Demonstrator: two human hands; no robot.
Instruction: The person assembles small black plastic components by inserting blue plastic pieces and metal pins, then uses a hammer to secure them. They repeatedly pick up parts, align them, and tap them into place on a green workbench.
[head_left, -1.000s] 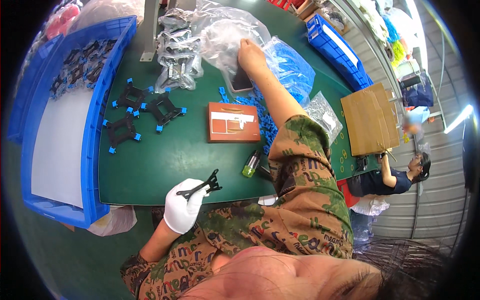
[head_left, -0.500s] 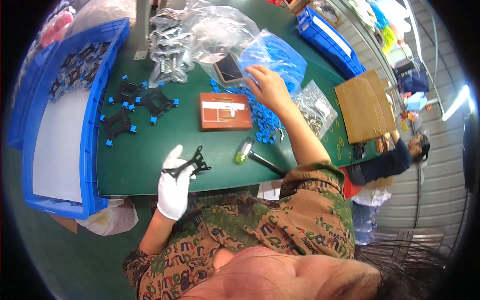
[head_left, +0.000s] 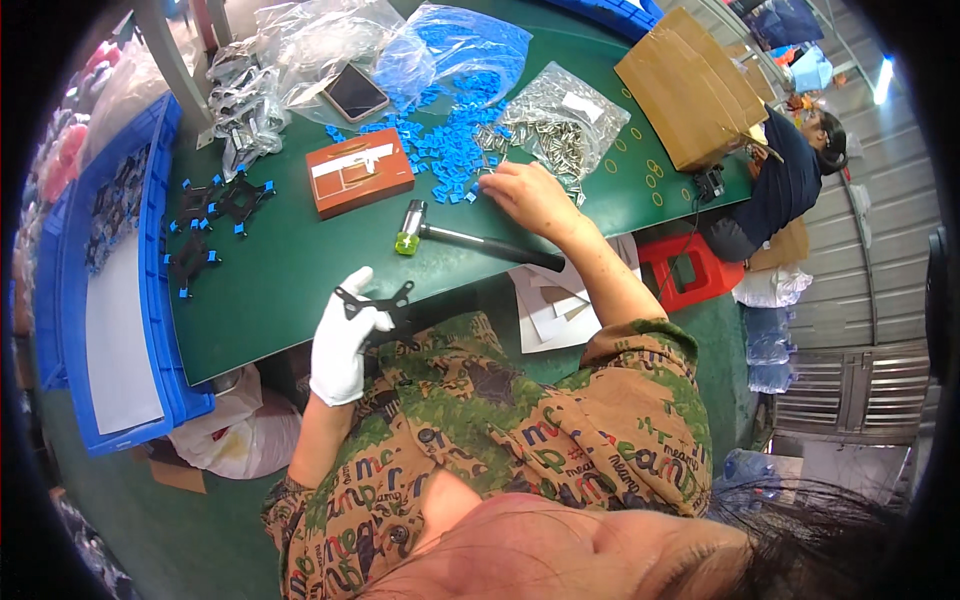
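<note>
My left hand [head_left: 338,350], in a white glove, holds a black X-shaped bracket [head_left: 376,303] just off the table's front edge. My bare right hand [head_left: 538,203] reaches over the table with its fingers bent together at the near edge of a pile of small blue caps [head_left: 445,145]. What sits between those fingertips is too small to make out. A mallet [head_left: 460,238] with a green-yellow head and black handle lies between the hands. To the left, several black brackets [head_left: 240,202] with blue caps on their ends lie on the green table [head_left: 300,265].
A red-brown box [head_left: 360,178] stands beside the caps, with a phone [head_left: 355,93] behind it. Clear bags hold metal pins [head_left: 565,145] and silvery parts [head_left: 245,110]. Blue bins [head_left: 165,330] flank the left side. A cardboard carton [head_left: 690,90] is at right, near a seated person [head_left: 780,180].
My right hand has come down from beside the blue bag to the near edge of the blue caps. The view has shifted right; the left hand still holds the bracket.
</note>
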